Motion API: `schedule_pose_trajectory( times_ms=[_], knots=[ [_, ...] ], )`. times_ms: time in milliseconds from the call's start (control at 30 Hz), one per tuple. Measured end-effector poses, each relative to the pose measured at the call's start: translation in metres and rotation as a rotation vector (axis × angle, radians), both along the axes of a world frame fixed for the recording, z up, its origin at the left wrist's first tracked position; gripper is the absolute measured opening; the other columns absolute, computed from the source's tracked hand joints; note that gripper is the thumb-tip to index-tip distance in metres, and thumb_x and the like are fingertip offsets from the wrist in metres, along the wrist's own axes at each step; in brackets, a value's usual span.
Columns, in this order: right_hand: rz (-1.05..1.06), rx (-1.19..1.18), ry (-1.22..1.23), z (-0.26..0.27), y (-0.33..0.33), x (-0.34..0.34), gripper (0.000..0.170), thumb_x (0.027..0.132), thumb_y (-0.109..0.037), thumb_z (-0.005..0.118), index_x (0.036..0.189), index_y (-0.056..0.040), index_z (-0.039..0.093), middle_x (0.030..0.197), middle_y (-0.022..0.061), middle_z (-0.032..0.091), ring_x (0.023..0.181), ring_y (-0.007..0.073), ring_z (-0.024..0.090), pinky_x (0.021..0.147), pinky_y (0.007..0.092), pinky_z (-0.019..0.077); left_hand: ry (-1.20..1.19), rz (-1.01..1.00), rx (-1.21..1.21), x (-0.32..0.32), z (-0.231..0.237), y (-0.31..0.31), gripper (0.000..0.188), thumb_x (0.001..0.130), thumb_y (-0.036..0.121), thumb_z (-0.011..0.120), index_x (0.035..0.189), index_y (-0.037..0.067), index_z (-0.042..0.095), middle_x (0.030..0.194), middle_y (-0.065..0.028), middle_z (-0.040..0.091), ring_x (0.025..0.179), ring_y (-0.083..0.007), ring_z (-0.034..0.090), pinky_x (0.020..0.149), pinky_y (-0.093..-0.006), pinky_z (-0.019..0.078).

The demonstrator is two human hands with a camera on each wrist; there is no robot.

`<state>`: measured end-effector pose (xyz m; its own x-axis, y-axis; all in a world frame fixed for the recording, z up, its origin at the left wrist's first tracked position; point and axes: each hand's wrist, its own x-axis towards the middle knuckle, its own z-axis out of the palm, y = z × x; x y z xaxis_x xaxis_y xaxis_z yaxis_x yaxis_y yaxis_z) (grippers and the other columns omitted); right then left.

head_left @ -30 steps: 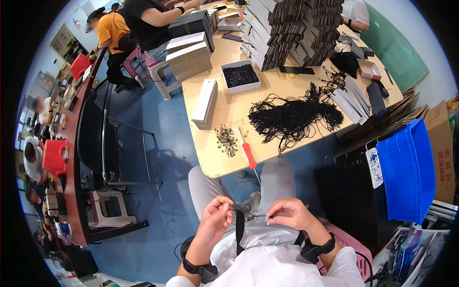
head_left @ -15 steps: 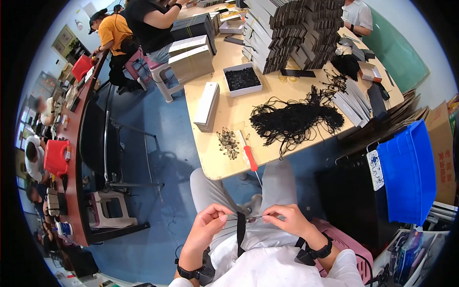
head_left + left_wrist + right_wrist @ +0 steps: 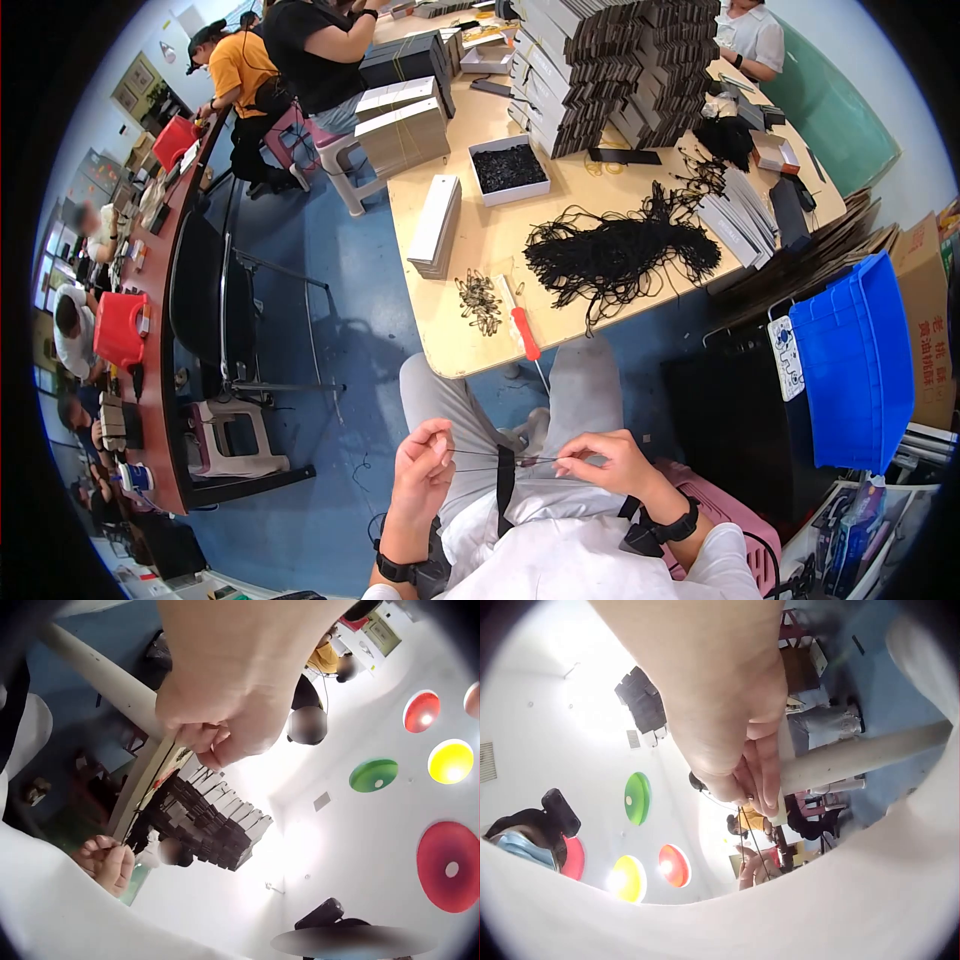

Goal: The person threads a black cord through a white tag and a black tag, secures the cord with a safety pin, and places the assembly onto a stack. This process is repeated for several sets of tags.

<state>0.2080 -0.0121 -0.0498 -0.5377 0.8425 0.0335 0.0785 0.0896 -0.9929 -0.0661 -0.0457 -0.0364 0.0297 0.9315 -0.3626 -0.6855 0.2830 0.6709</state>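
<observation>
A thin black cord runs between my two hands above my lap, its two strands drawn fairly straight. My left hand pinches one end between thumb and fingers. At the other end, my right hand pinches the cord with thumb and forefinger. In the right wrist view the two dark strands leave the fingertips of the right hand toward the left. Curled fingers of the left hand show in the left wrist view. A black strap hangs behind the cord.
On the table ahead lie a heap of black cords, small wire pins and a red-handled tool. Behind them are a box of black pieces, white cards and tall stacks. A blue bin stands right.
My left hand has moved left, away from the right hand, and the cord between them spans a wider gap. The right hand stays nearly in place, holding its end.
</observation>
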Motion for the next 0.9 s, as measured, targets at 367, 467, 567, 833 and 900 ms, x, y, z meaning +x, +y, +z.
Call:
schedule_pose_trajectory(
  times_ms=[367,467,567,833,900],
  knots=[
    [0.023,0.048,0.008,0.024,0.007,0.0,0.008,0.086,0.001,0.064,0.093,0.0047,0.066,0.083,0.0115,0.071,0.076,0.0179,0.071,0.067,0.0254,0.0571,-0.205,0.064,0.116,0.008,0.0,0.002,0.021,0.092,0.004,0.054,0.113,0.001,0.053,0.073,0.0007,0.042,0.057,-0.0048,0.034,0.047,-0.0173,0.0307],
    [0.026,0.035,0.07,0.029,0.008,-0.002,0.014,0.086,0.001,0.065,0.099,0.0049,0.066,0.087,0.012,0.071,0.078,0.0175,0.071,0.069,0.0256,0.0571,-0.175,0.039,0.161,0.006,0.003,0.004,0.019,0.094,0.008,0.054,0.112,0.003,0.055,0.072,0.0015,0.043,0.054,-0.0044,0.034,0.048,-0.0183,0.0286],
    [0.024,0.025,0.133,0.038,0.01,-0.006,0.015,0.084,0.005,0.065,0.099,0.0074,0.066,0.087,0.0144,0.071,0.078,0.0204,0.072,0.071,0.0269,0.058,-0.189,0.045,0.162,0.006,0.005,0.005,0.017,0.094,0.008,0.053,0.111,0.003,0.053,0.071,0.0014,0.043,0.054,-0.0045,0.034,0.047,-0.0185,0.0286],
    [0.012,-0.023,0.161,0.04,0.006,-0.009,0.023,0.083,0.003,0.068,0.106,0.0054,0.065,0.091,0.0127,0.072,0.084,0.0196,0.072,0.076,0.0272,0.0573,-0.285,0.047,0.188,0.006,0.003,0.005,0.017,0.094,0.006,0.051,0.11,0.002,0.052,0.071,0.0004,0.041,0.055,-0.0053,0.034,0.046,-0.0186,0.0299],
    [-0.014,0.047,0.094,0.042,0.007,-0.01,0.023,0.082,0.002,0.069,0.104,0.003,0.065,0.088,0.0114,0.073,0.082,0.0202,0.072,0.073,0.0269,0.0568,-0.315,0.043,0.207,0.006,0.002,0.003,0.017,0.095,0.005,0.049,0.111,0.001,0.05,0.071,-0.0005,0.04,0.055,-0.0059,0.034,0.046,-0.0187,0.0312]
  ],
)
